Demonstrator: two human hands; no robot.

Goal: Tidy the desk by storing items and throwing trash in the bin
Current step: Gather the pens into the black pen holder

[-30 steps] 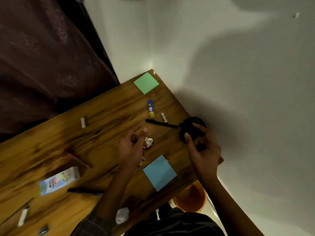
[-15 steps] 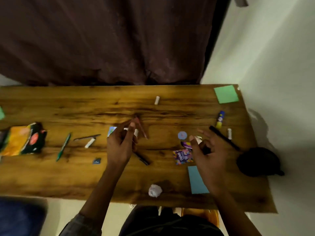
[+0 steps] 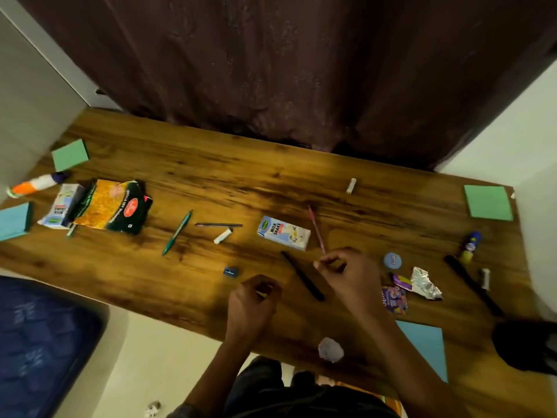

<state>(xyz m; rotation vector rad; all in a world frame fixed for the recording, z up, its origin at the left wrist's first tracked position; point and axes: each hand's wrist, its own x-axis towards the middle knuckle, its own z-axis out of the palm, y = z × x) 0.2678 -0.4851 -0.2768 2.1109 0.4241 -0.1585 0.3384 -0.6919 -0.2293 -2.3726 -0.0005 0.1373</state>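
My right hand (image 3: 346, 274) hovers over the wooden desk (image 3: 211, 188) and pinches the near end of a pink pencil (image 3: 316, 227). My left hand (image 3: 252, 300) is above the desk's front edge with fingers curled; nothing shows in it. A black pen (image 3: 303, 276) lies between the hands, and a milkshake carton (image 3: 284, 233) sits just beyond them. Trash is near my right hand: a crumpled paper ball (image 3: 331, 349), crushed foil (image 3: 425, 283) and a purple sweet wrapper (image 3: 394, 298). A black pen cup (image 3: 526, 345) stands at the right front corner.
At the left lie a snack bag (image 3: 111, 206), a second carton (image 3: 58, 211), a glue bottle (image 3: 36, 184) and green and blue note pads. A green pen (image 3: 177, 232), sharpener (image 3: 231, 271), glue stick (image 3: 470, 245) and black marker (image 3: 473, 285) are scattered. A dark curtain hangs behind.
My view has swung left across the desk. My right hand left the black cup and moved left to the pink pencil. My left hand drew back toward the front edge.
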